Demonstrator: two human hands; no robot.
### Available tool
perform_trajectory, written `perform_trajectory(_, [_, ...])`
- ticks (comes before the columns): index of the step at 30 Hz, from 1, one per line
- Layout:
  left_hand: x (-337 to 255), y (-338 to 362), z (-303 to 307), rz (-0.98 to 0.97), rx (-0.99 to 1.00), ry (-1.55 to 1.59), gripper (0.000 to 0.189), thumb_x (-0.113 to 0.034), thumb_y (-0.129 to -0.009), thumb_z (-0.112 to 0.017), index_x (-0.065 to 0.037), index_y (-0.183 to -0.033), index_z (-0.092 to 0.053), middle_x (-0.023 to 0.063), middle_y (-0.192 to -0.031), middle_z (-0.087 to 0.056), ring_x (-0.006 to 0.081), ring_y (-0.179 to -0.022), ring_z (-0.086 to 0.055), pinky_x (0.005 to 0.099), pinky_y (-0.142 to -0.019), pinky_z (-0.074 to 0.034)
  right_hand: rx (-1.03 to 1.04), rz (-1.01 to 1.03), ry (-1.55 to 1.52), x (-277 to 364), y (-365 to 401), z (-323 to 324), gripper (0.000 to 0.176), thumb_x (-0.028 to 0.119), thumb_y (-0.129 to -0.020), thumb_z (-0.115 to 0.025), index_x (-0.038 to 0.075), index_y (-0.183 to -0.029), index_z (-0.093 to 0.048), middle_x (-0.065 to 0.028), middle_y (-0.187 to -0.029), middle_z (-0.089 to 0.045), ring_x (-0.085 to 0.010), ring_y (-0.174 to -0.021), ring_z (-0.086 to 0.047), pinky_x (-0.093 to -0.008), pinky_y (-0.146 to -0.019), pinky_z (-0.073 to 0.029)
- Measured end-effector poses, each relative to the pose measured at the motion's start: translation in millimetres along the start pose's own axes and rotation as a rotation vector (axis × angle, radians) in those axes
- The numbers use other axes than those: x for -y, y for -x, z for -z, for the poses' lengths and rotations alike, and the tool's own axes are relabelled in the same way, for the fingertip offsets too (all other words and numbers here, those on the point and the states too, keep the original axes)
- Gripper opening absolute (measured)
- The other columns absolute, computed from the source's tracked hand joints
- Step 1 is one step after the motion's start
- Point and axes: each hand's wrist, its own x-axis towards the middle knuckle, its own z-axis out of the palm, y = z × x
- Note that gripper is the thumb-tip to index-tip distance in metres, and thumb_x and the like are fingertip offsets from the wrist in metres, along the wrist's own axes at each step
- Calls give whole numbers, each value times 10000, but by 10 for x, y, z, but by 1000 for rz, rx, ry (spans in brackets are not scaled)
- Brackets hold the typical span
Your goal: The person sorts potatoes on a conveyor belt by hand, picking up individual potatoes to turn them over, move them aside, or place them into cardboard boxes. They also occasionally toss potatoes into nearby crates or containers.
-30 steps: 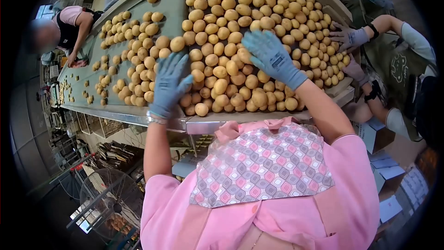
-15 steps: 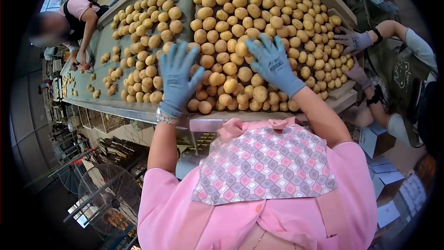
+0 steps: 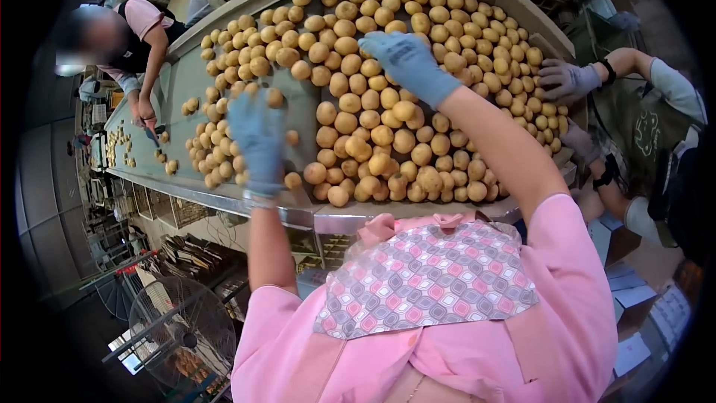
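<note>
Item: potatoes, tan, loose, a dense heap on a green conveyor belt, with thinner scatter running off toward 10 o'clock. Right hand, blue glove, at 12 o'clock of the heap: palm down on the top layer, fingers extended and lightly curved over several potatoes, clamped on none that shows. Left hand, blue glove, at 9 o'clock of the heap: motion-blurred, fingers stretched out flat above the belt, nothing seen in its grip, one potato just beside the fingertips. Between the two hands, a bare strip of belt parts the heap from the scatter. At 3 o'clock, a co-worker's grey-gloved hands rest on the heap's edge; at 10 o'clock another person leans over the belt. A floor fan stands at 7 o'clock. Step judged: raking and spreading the heap by hand. A further move calls for flat palms and a shallow sweep, keeping potatoes off the metal rim.
</note>
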Motion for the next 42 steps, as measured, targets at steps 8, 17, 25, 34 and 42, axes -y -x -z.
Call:
perform_trajectory(8, [-1115, 258, -359, 67, 130, 439, 470, -148, -1010, -695, -103, -1475, -651, 165, -1580, -543, 385, -1425, -526, 490, -1198, -431, 387, -83, -142, -239, -334, -153, 355, 170, -948, -729, 147, -1297, -670, -111, -1253, -709, -322, -1095, -740, -451, -848, -620])
perform_trajectory(17, [-567, 356, -290, 367, 266, 1010, 481, -262, -1168, -487, -52, -1598, -441, 154, -1520, -557, 221, -1227, -654, 284, -994, -591, 255, -107, -247, -117, -825, 148, 390, 395, -1051, -660, 149, -1349, -709, -111, -1231, -748, -301, -1088, -740, -444, -838, -629])
perform_trajectory(25, [-628, 332, -254, 794, 159, 1912, 477, -105, -1088, -537, -14, -1554, -494, 133, -1553, -525, 280, -1443, -536, 387, -1145, -548, 320, -634, 93, -585, -1645, -409, 312, 288, -1028, -581, 64, -1225, -674, -233, -1197, -768, -442, -1150, -734, -590, -967, -582])
perform_trajectory(34, [-514, 279, -110, 1095, 235, 2079, 614, -14, -991, -530, -27, -1600, -455, 126, -1578, -512, 284, -1435, -539, 426, -1202, -498, 112, -164, 109, -353, -986, -110, 120, 161, -992, -625, 114, -1087, -682, -132, -1054, -745, -320, -1011, -738, -447, -808, -616])
perform_trajectory(42, [-606, 161, 51, 904, 406, 1832, 607, -160, -1055, -520, -55, -1643, -412, 160, -1624, -473, 251, -1407, -566, 382, -1134, -531, 162, -104, 146, -72, -415, -140, 191, 113, -932, -692, 154, -1118, -682, -51, -1073, -691, -278, -977, -717, -425, -784, -600])
